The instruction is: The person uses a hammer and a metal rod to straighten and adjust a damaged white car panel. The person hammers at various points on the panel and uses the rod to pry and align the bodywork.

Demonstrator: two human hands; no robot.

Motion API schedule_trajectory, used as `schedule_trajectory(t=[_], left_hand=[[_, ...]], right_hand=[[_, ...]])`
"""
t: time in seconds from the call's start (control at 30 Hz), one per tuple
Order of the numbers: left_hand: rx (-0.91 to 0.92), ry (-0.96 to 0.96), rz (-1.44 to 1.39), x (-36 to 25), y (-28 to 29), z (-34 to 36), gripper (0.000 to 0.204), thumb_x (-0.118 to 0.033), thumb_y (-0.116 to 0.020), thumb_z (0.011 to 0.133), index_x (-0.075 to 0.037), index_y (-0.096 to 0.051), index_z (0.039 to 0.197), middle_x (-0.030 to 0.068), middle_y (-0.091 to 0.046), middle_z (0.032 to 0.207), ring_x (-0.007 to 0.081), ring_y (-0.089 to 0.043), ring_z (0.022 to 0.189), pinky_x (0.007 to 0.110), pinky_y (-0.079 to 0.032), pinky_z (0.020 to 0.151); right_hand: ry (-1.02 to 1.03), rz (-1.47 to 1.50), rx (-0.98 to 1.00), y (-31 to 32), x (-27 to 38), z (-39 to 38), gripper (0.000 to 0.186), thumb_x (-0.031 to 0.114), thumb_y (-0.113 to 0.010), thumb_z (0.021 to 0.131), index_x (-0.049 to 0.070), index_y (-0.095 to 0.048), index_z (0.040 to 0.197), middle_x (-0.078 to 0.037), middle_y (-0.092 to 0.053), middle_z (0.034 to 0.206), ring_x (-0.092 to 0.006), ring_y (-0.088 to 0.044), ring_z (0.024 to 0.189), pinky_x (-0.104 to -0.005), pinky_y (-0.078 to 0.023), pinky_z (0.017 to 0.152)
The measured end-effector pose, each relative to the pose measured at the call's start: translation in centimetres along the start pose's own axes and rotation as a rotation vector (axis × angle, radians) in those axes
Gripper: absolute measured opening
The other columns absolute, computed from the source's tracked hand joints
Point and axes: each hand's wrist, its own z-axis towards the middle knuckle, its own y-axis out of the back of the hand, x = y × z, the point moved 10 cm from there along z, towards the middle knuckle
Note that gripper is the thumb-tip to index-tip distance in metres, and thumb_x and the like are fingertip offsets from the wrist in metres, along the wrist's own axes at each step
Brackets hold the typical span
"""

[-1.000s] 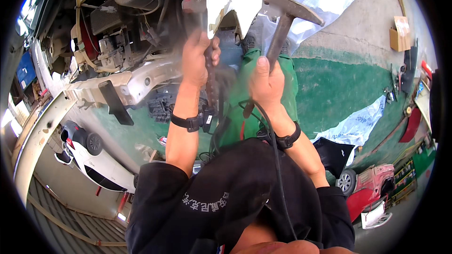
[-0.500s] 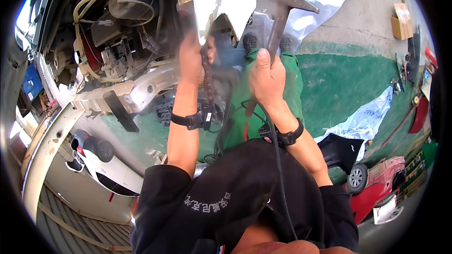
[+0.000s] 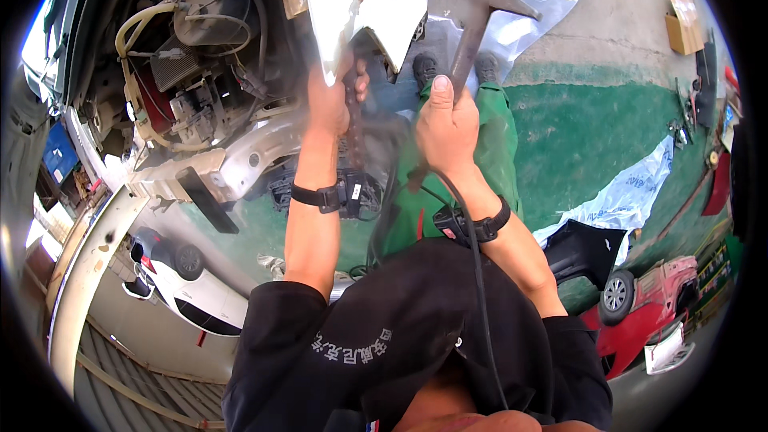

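Observation:
My right hand [image 3: 448, 130] is closed round the handle of a hammer [image 3: 470, 46]. The hammer's long, dark metal head points up and lies to the right of a white car body panel [image 3: 384, 24], apart from it. A rusty, torn-looking patch marks the panel's surface. At the panel's lower left corner, my left hand [image 3: 326, 104] grips a dark, rusty metal bar [image 3: 354, 132] that hangs down below the fingers. The panel's pointed corner covers part of this hand and the bar's upper end.
An open engine bay [image 3: 184, 56] with hoses and wiring lies to the left. A black cable [image 3: 478, 296] runs down over my chest. Plastic sheeting [image 3: 552, 0], a black car part [image 3: 588, 248] and a cardboard box [image 3: 684, 28] lie to the right. A white car [image 3: 196, 284] stands at lower left.
The panel and engine bay sit slightly further left in view. My right hand and the hammer handle have shifted a little left. Both hands keep their holds.

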Motion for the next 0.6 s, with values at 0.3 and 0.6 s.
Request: schedule_trajectory(t=[0.3, 0.6], left_hand=[[0.081, -0.099, 0.147, -1.3, -0.1, -0.2, 0.025, -0.022, -0.055, 0.096, -0.002, -0.049, 0.108, 0.0073, -0.052, 0.076, 0.0134, -0.048, 0.054, 0.024, -0.039, 0.043], [0.047, 0.019, -0.044, 0.4, -1.0, -0.3, 0.025, -0.026, -0.051, 0.097, -0.008, -0.047, 0.115, 0.0079, -0.050, 0.078, 0.0136, -0.047, 0.057, 0.024, -0.039, 0.045]], right_hand=[[0.224, -0.296, -0.059, -0.1, 2.8, -0.2, 0.048, 0.037, -0.050, 0.097, -0.011, -0.055, 0.100, -0.026, -0.062, 0.073, -0.0410, -0.064, 0.074, -0.0431, -0.048, 0.067], [0.157, -0.259, -0.002, -0.6, 1.7, 0.2, 0.045, 0.038, -0.051, 0.097, -0.007, -0.054, 0.094, -0.021, -0.060, 0.067, -0.0390, -0.063, 0.066, -0.0420, -0.047, 0.061]])
